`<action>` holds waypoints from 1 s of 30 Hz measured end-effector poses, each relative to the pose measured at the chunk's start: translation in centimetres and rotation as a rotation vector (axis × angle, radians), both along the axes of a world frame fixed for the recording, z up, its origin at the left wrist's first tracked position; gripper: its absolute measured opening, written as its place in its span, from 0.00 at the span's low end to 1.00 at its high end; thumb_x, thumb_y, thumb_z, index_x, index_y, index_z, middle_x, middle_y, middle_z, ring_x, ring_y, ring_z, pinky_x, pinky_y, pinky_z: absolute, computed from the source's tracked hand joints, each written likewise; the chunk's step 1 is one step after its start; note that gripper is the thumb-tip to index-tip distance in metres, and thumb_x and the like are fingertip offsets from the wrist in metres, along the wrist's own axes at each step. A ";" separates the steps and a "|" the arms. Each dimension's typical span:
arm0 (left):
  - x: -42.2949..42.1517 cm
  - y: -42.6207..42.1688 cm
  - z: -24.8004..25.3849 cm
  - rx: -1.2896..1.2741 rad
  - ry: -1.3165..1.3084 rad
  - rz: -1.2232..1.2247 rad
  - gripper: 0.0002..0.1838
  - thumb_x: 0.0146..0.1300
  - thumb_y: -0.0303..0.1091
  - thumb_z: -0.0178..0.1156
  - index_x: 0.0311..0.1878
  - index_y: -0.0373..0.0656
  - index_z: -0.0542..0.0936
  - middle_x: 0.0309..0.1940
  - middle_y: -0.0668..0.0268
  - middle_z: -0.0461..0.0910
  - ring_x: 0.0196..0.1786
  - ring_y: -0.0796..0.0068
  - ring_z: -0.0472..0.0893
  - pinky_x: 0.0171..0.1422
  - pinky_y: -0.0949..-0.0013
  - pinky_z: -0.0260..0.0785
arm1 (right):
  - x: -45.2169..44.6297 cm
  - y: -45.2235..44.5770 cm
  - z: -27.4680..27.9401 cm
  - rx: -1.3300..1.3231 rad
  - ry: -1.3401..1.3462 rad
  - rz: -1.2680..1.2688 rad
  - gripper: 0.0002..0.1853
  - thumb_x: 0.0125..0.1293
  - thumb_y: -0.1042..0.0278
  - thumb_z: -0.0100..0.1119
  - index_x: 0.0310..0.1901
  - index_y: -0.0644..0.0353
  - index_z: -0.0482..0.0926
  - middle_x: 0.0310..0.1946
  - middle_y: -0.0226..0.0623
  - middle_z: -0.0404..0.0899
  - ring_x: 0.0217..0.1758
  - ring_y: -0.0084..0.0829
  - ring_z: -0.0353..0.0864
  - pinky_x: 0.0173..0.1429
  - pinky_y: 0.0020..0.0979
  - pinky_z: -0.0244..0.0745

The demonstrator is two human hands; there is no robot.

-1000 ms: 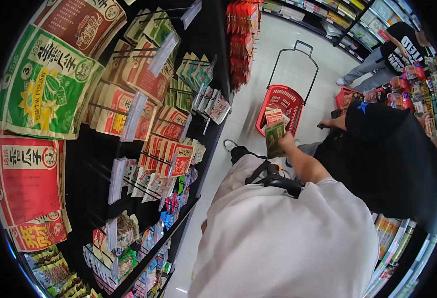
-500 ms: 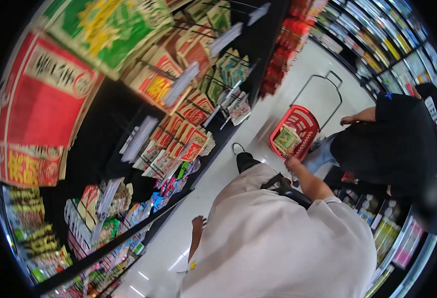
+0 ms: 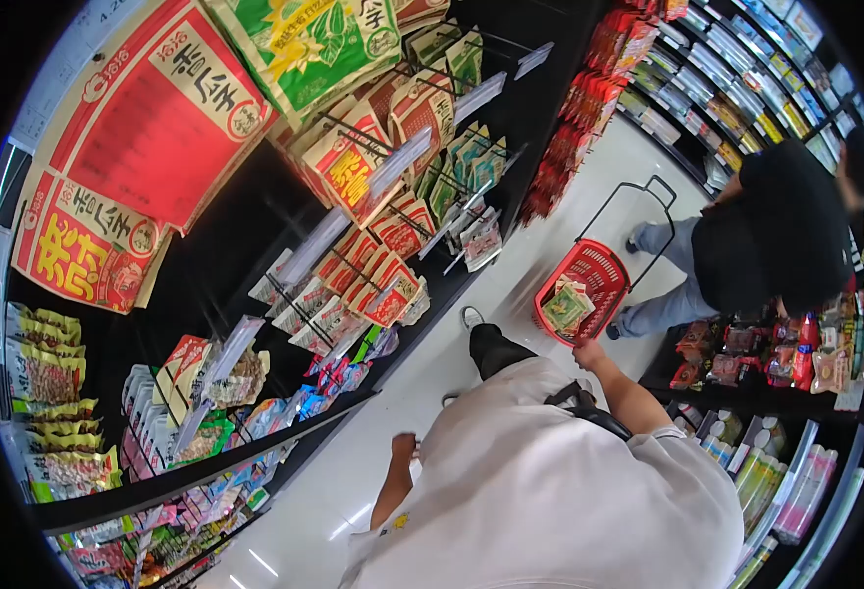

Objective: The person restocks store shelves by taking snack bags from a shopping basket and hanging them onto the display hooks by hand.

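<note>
My right hand (image 3: 587,353) is at the near rim of the red shopping basket (image 3: 603,280), with its fingers closed on the edge. Several green and cream snack packets (image 3: 566,305) lie inside the basket, which stands on the floor with its long black handle up. My left hand (image 3: 405,448) hangs beside my body above the floor, fingers curled in and no object visible in it. The hanging snack packets (image 3: 385,290) are the goods nearest to it on the left rack.
Large seed bags (image 3: 162,103) hang at the upper left. A person in black (image 3: 765,231) stands just beyond the basket, legs close to it. Red packets (image 3: 589,118) hang at the rack's far end. Snack shelves (image 3: 746,368) line the right side, and the tiled floor (image 3: 412,393) runs between.
The green packet that was in my right hand now lies in the basket, and that hand is at the rim. My left hand has come into view. The person in black has shifted.
</note>
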State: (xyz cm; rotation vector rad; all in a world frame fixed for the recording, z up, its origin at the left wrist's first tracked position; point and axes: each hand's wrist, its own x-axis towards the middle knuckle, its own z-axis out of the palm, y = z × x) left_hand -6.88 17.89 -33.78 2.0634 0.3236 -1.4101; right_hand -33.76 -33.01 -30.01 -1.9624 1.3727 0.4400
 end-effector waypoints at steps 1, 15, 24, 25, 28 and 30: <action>-0.5 1.5 -0.3 0.016 0.018 -0.075 0.15 0.63 0.37 0.52 0.49 0.40 0.78 0.38 0.60 0.83 0.31 0.62 0.83 0.33 0.60 0.76 | -1.0 0.9 0.6 0.038 0.012 -0.017 0.13 0.58 0.61 0.56 0.39 0.58 0.84 0.27 0.42 0.84 0.26 0.35 0.84 0.34 0.37 0.80; 4.7 -19.1 0.3 -0.255 -0.499 -0.086 0.11 0.57 0.33 0.60 0.39 0.36 0.81 0.33 0.56 0.84 0.39 0.63 0.83 0.46 0.60 0.76 | -6.0 -2.9 -1.3 0.304 0.170 0.420 0.16 0.62 0.55 0.56 0.40 0.59 0.84 0.37 0.44 0.84 0.36 0.41 0.85 0.38 0.41 0.82; 15.6 -45.2 5.7 -0.627 -0.834 -0.187 0.38 0.59 0.30 0.64 0.69 0.31 0.58 0.68 0.43 0.61 0.70 0.49 0.63 0.74 0.59 0.55 | 2.4 -13.0 10.1 0.191 -0.116 0.161 0.23 0.63 0.51 0.51 0.53 0.56 0.79 0.49 0.52 0.81 0.52 0.49 0.81 0.57 0.44 0.74; 16.2 -47.3 5.9 -0.618 -0.886 -0.185 0.39 0.59 0.31 0.64 0.69 0.29 0.57 0.69 0.41 0.59 0.73 0.47 0.59 0.76 0.58 0.51 | 1.3 -13.7 7.8 0.204 -0.123 0.110 0.24 0.62 0.51 0.51 0.54 0.56 0.79 0.50 0.54 0.80 0.54 0.51 0.80 0.58 0.44 0.74; 17.9 -52.6 5.7 -0.572 -0.928 -0.193 0.44 0.58 0.32 0.65 0.70 0.25 0.53 0.70 0.36 0.56 0.74 0.43 0.55 0.78 0.57 0.45 | -4.0 -15.6 1.7 0.038 -0.252 0.097 0.22 0.61 0.55 0.50 0.50 0.59 0.81 0.44 0.56 0.82 0.47 0.52 0.82 0.52 0.45 0.77; 18.4 -55.3 4.7 -0.542 -1.001 -0.170 0.46 0.58 0.32 0.65 0.72 0.26 0.49 0.70 0.35 0.56 0.73 0.41 0.57 0.77 0.56 0.47 | -8.1 -16.2 -0.1 0.101 -0.145 0.066 0.19 0.58 0.54 0.53 0.41 0.61 0.84 0.40 0.55 0.83 0.43 0.49 0.84 0.48 0.45 0.78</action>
